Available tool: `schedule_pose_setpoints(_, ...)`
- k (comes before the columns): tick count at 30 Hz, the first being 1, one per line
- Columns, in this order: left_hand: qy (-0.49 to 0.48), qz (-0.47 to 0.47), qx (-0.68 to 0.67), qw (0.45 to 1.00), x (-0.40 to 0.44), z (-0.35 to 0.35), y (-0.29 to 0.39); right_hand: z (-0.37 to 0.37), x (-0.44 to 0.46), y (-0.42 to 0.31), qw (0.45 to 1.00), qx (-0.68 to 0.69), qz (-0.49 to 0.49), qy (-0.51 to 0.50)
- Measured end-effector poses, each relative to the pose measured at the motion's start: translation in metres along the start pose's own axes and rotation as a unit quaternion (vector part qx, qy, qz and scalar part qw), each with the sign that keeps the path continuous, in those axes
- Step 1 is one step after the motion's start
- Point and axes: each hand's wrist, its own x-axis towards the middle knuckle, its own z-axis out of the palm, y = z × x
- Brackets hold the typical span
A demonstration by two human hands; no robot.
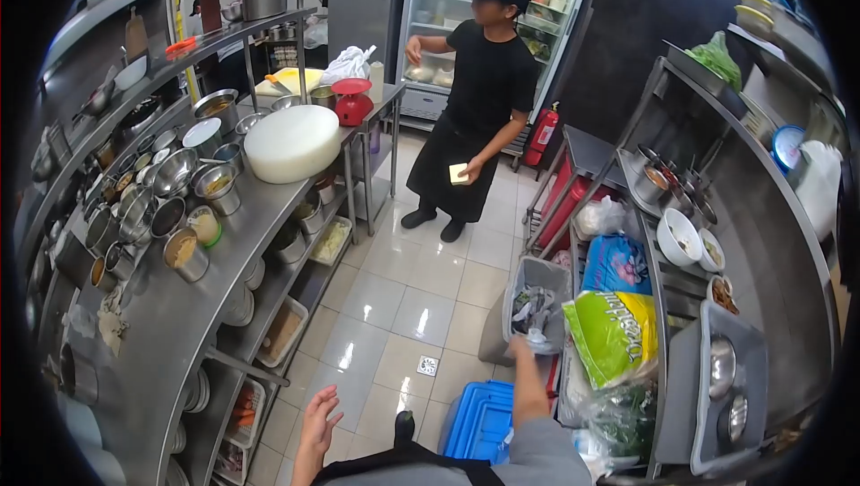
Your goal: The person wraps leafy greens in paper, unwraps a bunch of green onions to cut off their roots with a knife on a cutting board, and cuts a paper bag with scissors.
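While the right hand was at the rim of the open grey plastic bin on the floor, couldn't tell its grip; left hand had fingers apart, empty. Crumpled plastic bags lay loose inside; a snag could've spilled them. Blue plastic box near the black shoe: trip risk.

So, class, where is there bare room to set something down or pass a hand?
The long grey steel counter is bare between the steel pot of tan food and its near end. The glossy pale tiled floor is open between that counter and the blue plastic bin. Crowded: the counter beyond the pot, packed with silver metal bowls.
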Motion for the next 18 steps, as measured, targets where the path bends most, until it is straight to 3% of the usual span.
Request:
schedule_pose_setpoints(2, 0.023, 0.001, -0.017, 1.000, 0.007, 0.002, 0.002, 0.041, -0.008, -0.089, 0.961, -0.016, -0.141, -0.236)
schedule_pose_setpoints(3, 0.030, 0.000, -0.023, 0.999, 0.011, 0.005, 0.001, 0.088, -0.021, -0.136, 0.966, 0.127, -0.135, -0.182)
schedule_pose_setpoints(5, 0.031, -0.008, -0.030, 0.999, 0.019, 0.012, 0.000, 0.173, -0.049, -0.228, 0.895, 0.404, -0.171, -0.084)
schedule_pose_setpoints(6, 0.010, -0.012, -0.023, 1.000, 0.022, 0.015, 0.002, 0.141, -0.089, -0.279, 0.843, 0.483, -0.100, -0.215)
schedule_pose_setpoints(7, -0.014, -0.015, -0.013, 1.000, 0.026, 0.021, 0.007, 0.149, -0.110, -0.323, 0.774, 0.533, -0.163, -0.302)
schedule_pose_setpoints(8, -0.040, -0.016, -0.002, 0.999, 0.030, 0.027, 0.012, 0.120, -0.139, -0.355, 0.768, 0.466, -0.255, -0.357)
schedule_pose_setpoints(9, -0.066, -0.014, 0.014, 0.998, 0.035, 0.032, 0.018, 0.140, -0.154, -0.392, 0.784, 0.345, -0.452, -0.250)
schedule_pose_setpoints(11, -0.113, -0.006, 0.042, 0.993, 0.044, 0.042, 0.034, 0.044, -0.197, -0.401, 0.730, 0.296, -0.507, -0.350)
schedule_pose_setpoints(14, -0.183, 0.004, 0.074, 0.980, 0.039, 0.055, 0.056, 0.050, -0.178, -0.376, 0.653, 0.571, -0.299, -0.398)
schedule_pose_setpoints(15, -0.203, 0.009, 0.075, 0.976, 0.037, 0.056, 0.061, 0.054, -0.171, -0.349, 0.762, 0.539, -0.278, -0.230)
schedule_pose_setpoints(16, -0.215, 0.016, 0.071, 0.974, 0.034, 0.053, 0.064, 0.066, -0.167, -0.324, 0.838, 0.514, -0.154, -0.103)
schedule_pose_setpoints(17, -0.241, 0.014, 0.066, 0.968, 0.031, 0.048, 0.064, 0.073, -0.163, -0.285, 0.880, 0.463, -0.093, -0.055)
schedule_pose_setpoints(18, -0.264, 0.013, 0.062, 0.962, 0.026, 0.041, 0.063, 0.081, -0.160, -0.257, 0.926, 0.372, 0.060, -0.022)
